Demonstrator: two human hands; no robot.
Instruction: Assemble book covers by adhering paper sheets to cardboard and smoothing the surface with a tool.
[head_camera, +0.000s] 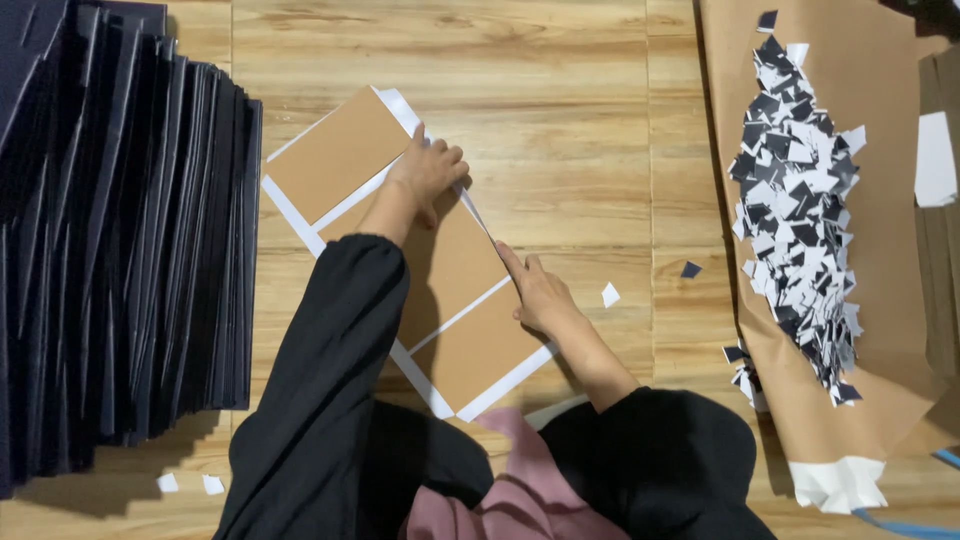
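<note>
A flat cover piece lies on the wooden floor: three brown cardboard panels (335, 150) glued onto a white sheet whose border (290, 213) shows around them. My left hand (428, 172) rests with curled fingers on the right edge of the piece, near the far panel. My right hand (538, 290) presses with extended fingers along the same right edge, lower down beside the near panel (480, 350). Both arms wear black sleeves. Neither hand lifts anything; both press on the white border flap.
A large fanned stack of dark navy sheets (120, 240) fills the left. At the right, brown paper (880, 330) carries a heap of small navy and white paper offcuts (800, 210). A few scraps (609, 294) lie loose on the floor.
</note>
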